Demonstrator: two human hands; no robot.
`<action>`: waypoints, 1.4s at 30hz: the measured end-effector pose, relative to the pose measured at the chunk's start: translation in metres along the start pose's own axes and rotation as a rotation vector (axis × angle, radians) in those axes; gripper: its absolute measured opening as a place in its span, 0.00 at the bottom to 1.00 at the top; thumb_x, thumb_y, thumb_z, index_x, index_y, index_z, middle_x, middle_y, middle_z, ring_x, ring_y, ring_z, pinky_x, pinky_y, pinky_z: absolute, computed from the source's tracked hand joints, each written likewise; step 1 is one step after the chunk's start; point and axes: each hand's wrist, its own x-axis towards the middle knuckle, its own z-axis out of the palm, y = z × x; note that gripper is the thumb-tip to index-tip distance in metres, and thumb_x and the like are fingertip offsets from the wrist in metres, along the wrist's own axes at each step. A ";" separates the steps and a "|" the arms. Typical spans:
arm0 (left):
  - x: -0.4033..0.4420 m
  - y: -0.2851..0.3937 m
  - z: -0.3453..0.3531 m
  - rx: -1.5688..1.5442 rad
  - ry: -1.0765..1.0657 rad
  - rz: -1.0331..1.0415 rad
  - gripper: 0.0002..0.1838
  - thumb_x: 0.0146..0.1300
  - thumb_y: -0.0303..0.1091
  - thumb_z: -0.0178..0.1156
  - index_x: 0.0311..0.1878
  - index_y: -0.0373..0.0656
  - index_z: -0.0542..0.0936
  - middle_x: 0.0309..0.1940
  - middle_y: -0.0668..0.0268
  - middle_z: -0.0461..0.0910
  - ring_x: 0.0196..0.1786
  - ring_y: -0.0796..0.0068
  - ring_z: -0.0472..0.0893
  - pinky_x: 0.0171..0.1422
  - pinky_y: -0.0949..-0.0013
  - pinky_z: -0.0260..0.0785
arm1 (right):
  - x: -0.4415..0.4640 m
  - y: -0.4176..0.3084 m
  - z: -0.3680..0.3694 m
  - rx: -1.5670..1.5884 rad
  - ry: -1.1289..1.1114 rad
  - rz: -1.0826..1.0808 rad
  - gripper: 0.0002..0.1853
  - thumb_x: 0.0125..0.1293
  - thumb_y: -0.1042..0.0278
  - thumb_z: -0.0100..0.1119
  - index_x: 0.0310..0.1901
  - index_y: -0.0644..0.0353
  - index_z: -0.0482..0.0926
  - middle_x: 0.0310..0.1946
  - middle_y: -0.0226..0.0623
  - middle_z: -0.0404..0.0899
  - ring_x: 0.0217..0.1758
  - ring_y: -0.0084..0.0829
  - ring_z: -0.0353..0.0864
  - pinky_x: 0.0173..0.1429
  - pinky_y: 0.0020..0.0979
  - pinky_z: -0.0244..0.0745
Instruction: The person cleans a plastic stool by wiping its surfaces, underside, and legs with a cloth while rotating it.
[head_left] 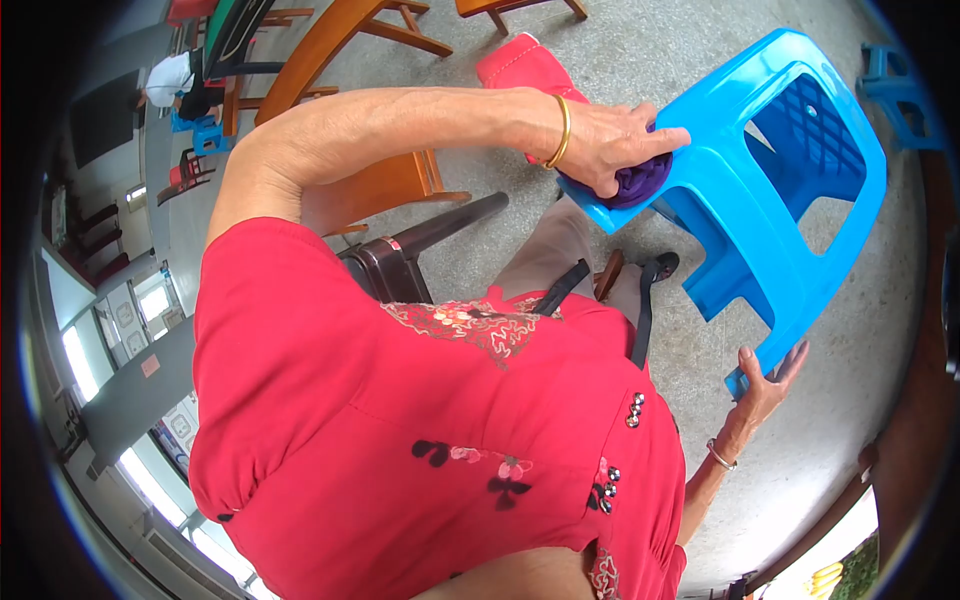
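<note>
Head view: left hand (pixel 612 148) has its fingers clamped on a bunched dark-purple cloth (pixel 648 181), against a bright-blue plastic stool (pixel 758 228) tilted at right. Right hand (pixel 764 395) touches the stool's near leg; whether its fingers clamp cannot be told.

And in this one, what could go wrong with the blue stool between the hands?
The tilted blue stool could slip or swing: the right hand is at one leg's end with fingers spread, perhaps a weak hold. If it dropped, it might hit the black shoe nearby. The purple cloth is bunched under the left hand, so it could snag on the stool's edge.
</note>
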 end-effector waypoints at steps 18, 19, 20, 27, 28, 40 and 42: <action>-0.062 -0.072 0.096 -1.243 0.197 -0.410 0.32 0.54 0.34 0.65 0.64 0.40 0.70 0.43 0.68 0.78 0.44 0.81 0.78 0.54 0.73 0.71 | 0.007 0.008 -0.009 -0.147 -0.155 -0.123 0.62 0.36 0.46 0.76 0.75 0.55 0.55 0.67 0.46 0.64 0.61 0.45 0.73 0.57 0.44 0.76; -0.060 -0.065 0.097 -1.243 0.204 -0.406 0.32 0.54 0.34 0.65 0.64 0.40 0.70 0.43 0.68 0.78 0.44 0.81 0.78 0.54 0.73 0.71 | 0.009 0.008 -0.020 -0.148 -0.154 -0.131 0.62 0.36 0.46 0.76 0.75 0.55 0.55 0.67 0.46 0.64 0.61 0.45 0.73 0.57 0.44 0.76; -0.061 -0.067 0.099 -1.283 0.206 -0.401 0.31 0.54 0.34 0.65 0.63 0.40 0.71 0.42 0.69 0.79 0.44 0.82 0.78 0.54 0.73 0.71 | 0.011 0.004 -0.022 -0.130 -0.169 -0.085 0.62 0.36 0.45 0.75 0.75 0.55 0.56 0.66 0.46 0.65 0.60 0.44 0.74 0.54 0.42 0.77; -0.062 -0.064 0.056 -1.328 0.346 -0.231 0.23 0.54 0.32 0.66 0.55 0.40 0.78 0.39 0.73 0.80 0.43 0.85 0.77 0.52 0.76 0.70 | 0.013 0.000 -0.023 -0.121 -0.183 -0.057 0.60 0.36 0.46 0.74 0.74 0.54 0.57 0.65 0.47 0.67 0.56 0.43 0.77 0.49 0.40 0.80; -0.064 -0.059 0.044 -1.306 0.309 -0.256 0.22 0.51 0.29 0.68 0.52 0.40 0.79 0.38 0.74 0.80 0.42 0.86 0.76 0.49 0.77 0.71 | 0.012 -0.001 -0.022 -0.113 -0.177 -0.045 0.60 0.36 0.47 0.74 0.74 0.54 0.57 0.65 0.46 0.67 0.56 0.44 0.77 0.49 0.41 0.80; -0.041 -0.039 0.083 -1.016 0.367 -0.315 0.25 0.45 0.34 0.66 0.48 0.36 0.75 0.37 0.59 0.79 0.41 0.69 0.80 0.46 0.66 0.72 | 0.009 -0.008 -0.022 -0.089 -0.182 -0.007 0.61 0.36 0.50 0.75 0.75 0.58 0.54 0.65 0.49 0.66 0.57 0.48 0.77 0.45 0.40 0.82; -0.038 -0.041 0.088 -1.026 0.376 -0.292 0.26 0.44 0.36 0.66 0.48 0.35 0.74 0.36 0.54 0.80 0.41 0.64 0.81 0.46 0.63 0.73 | 0.011 -0.006 -0.024 -0.099 -0.188 -0.013 0.62 0.36 0.49 0.76 0.75 0.58 0.54 0.65 0.49 0.66 0.57 0.48 0.77 0.45 0.41 0.83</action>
